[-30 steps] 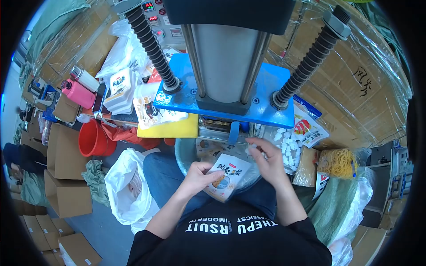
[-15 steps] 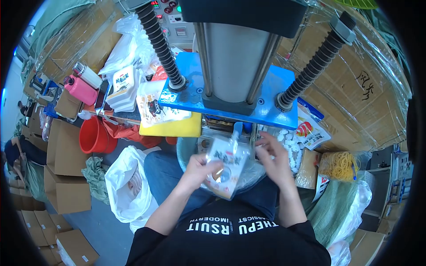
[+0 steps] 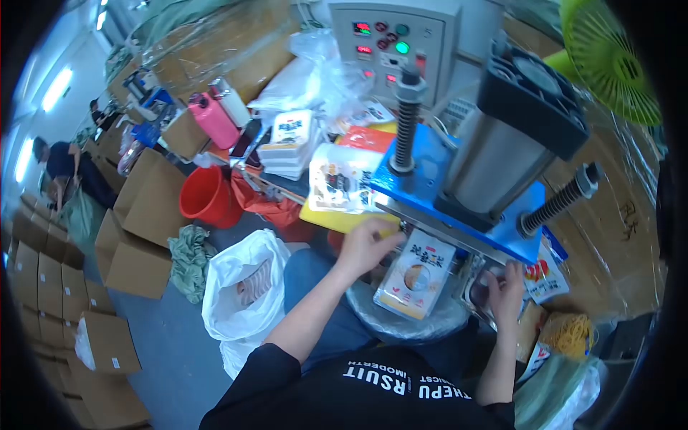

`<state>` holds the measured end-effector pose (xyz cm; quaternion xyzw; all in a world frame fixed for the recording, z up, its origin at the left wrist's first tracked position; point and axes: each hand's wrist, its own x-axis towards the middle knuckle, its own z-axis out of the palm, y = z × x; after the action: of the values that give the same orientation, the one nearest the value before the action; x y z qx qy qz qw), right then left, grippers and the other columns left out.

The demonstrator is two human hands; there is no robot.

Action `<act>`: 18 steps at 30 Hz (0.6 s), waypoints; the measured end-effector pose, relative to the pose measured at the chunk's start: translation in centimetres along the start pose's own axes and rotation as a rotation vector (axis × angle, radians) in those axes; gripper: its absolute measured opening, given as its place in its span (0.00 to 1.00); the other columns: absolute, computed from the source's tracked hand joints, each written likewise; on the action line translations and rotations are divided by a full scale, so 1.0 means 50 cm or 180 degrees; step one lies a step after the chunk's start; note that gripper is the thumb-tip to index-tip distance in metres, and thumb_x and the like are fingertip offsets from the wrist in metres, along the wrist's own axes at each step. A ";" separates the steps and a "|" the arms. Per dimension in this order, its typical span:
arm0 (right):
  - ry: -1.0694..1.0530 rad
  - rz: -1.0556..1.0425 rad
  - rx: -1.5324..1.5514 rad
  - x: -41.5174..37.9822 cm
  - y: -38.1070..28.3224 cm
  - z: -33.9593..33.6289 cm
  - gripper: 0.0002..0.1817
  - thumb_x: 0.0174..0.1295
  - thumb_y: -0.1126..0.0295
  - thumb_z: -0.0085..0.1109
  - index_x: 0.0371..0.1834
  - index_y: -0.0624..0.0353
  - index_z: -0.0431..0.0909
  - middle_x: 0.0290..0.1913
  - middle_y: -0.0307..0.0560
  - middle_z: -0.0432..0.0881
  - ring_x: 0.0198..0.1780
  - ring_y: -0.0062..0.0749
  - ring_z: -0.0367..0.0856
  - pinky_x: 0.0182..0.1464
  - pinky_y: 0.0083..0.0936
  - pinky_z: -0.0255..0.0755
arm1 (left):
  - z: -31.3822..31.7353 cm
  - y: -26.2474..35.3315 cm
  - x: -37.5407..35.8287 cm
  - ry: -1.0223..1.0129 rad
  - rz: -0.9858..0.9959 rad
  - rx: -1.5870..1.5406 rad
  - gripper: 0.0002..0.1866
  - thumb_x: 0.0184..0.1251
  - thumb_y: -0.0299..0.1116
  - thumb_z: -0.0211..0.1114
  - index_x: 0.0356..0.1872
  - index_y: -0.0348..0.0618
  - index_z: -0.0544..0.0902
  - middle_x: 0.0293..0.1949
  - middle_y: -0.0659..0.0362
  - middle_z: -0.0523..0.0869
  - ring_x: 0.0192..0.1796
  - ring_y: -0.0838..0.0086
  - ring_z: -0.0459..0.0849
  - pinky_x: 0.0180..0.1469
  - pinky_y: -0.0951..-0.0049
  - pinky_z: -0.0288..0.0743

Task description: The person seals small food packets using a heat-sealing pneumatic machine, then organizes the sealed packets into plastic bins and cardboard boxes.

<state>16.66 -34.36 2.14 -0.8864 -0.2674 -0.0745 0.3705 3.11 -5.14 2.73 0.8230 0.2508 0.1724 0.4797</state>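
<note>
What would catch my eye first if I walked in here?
Probably the big blue-plated press with its thick metal cylinder, right in front of the person, with a printed pouch just below its plate. After that, perhaps the lime-green fan at the upper right and the bright red bucket on the left, beside an open cardboard box.

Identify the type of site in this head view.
Likely a small packaging workshop: a blue-plated press stands beside a control box with lit indicators, printed pouches lie at the press and on the bench, and open cardboard boxes stand on the floor.
</note>
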 end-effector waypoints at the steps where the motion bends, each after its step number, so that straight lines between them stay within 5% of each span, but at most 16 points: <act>1: -0.0006 0.0184 0.0198 0.005 0.001 -0.005 0.15 0.53 0.79 0.64 0.45 0.65 0.75 0.36 0.49 0.77 0.28 0.33 0.78 0.30 0.28 0.72 | -0.022 -0.029 0.015 0.0957 0.0991 0.0898 0.21 0.56 0.38 0.72 0.49 0.40 0.83 0.48 0.50 0.84 0.48 0.62 0.83 0.53 0.65 0.74; 2: -0.0012 0.0372 0.0391 0.007 0.014 -0.010 0.15 0.53 0.80 0.65 0.44 0.63 0.76 0.35 0.49 0.78 0.28 0.34 0.79 0.31 0.28 0.73 | -0.073 0.016 0.017 0.1196 0.1261 0.1223 0.26 0.53 0.39 0.73 0.54 0.43 0.80 0.55 0.48 0.80 0.57 0.53 0.77 0.60 0.59 0.69; 5: -0.0162 0.0656 0.0953 -0.008 0.060 -0.005 0.16 0.51 0.83 0.65 0.44 0.62 0.75 0.33 0.40 0.76 0.28 0.20 0.74 0.30 0.19 0.69 | -0.075 -0.083 -0.028 0.0598 0.1737 0.2447 0.26 0.50 0.38 0.72 0.54 0.47 0.80 0.57 0.55 0.80 0.60 0.58 0.76 0.64 0.58 0.65; 8: -0.0127 0.0705 0.1326 -0.024 0.071 -0.001 0.15 0.54 0.84 0.62 0.45 0.62 0.76 0.34 0.38 0.76 0.30 0.18 0.75 0.33 0.16 0.70 | -0.086 -0.129 -0.041 0.0573 0.1680 0.1544 0.21 0.50 0.32 0.69 0.50 0.49 0.81 0.50 0.59 0.83 0.54 0.63 0.79 0.58 0.62 0.69; 16: 0.0158 0.1121 0.2839 -0.041 -0.046 -0.020 0.08 0.66 0.76 0.54 0.47 0.63 0.77 0.35 0.39 0.79 0.31 0.21 0.78 0.36 0.20 0.76 | -0.064 -0.100 0.018 0.0981 0.1365 0.1389 0.08 0.52 0.29 0.68 0.35 0.44 0.86 0.32 0.56 0.81 0.39 0.59 0.79 0.43 0.60 0.72; 18: -0.0266 0.1176 0.2866 -0.056 -0.043 -0.023 0.08 0.66 0.76 0.54 0.46 0.63 0.78 0.34 0.40 0.80 0.31 0.22 0.79 0.35 0.20 0.76 | -0.055 -0.105 0.028 0.1034 0.1451 0.1369 0.05 0.53 0.28 0.67 0.33 0.42 0.85 0.31 0.54 0.81 0.38 0.58 0.79 0.41 0.60 0.71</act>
<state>13.21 -35.10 3.38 -0.6729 -0.1260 0.1512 0.7131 1.54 -0.24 -0.49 0.9018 0.1643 0.3470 0.1984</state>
